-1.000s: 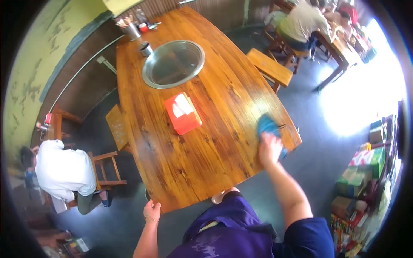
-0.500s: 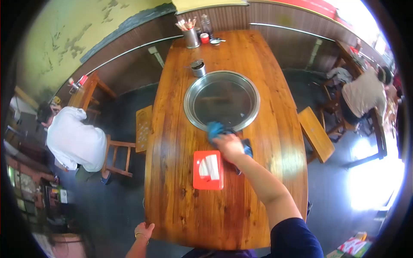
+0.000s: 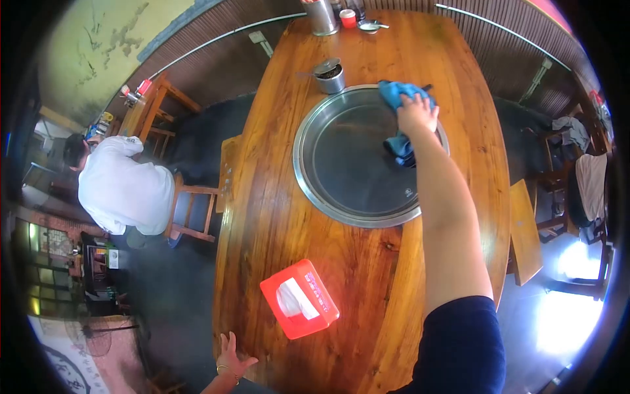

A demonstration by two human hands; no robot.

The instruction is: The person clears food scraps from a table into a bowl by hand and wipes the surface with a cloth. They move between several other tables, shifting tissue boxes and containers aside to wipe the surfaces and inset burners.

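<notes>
My right hand (image 3: 418, 116) is stretched far forward, its fingers pressed on a blue cloth (image 3: 394, 92). The cloth lies over the far right rim of a round metal-rimmed pan-like inset (image 3: 301, 177) in the wooden table, and a darker fold hangs over the inside. Spread fingers show on my left hand (image 3: 235, 361), which holds nothing by the table's near left edge. Between that hand and the inset sits a red tissue box (image 3: 298, 323), turned at an angle, with white tissue in its opening.
A small metal pot (image 3: 331, 79) with a tilted lid stands by the inset's far left rim. Farther back are a metal canister (image 3: 321, 18), a red-and-white cup (image 3: 348, 18) and a small dish with a spoon (image 3: 371, 26). A person in white (image 3: 128, 187) sits at left; a bench (image 3: 523, 230) stands right.
My right hand and the cloth have moved from the near rim to the far right rim. The tissue box is now rotated and nearer me. My left hand's fingers have spread; the view has shifted.
</notes>
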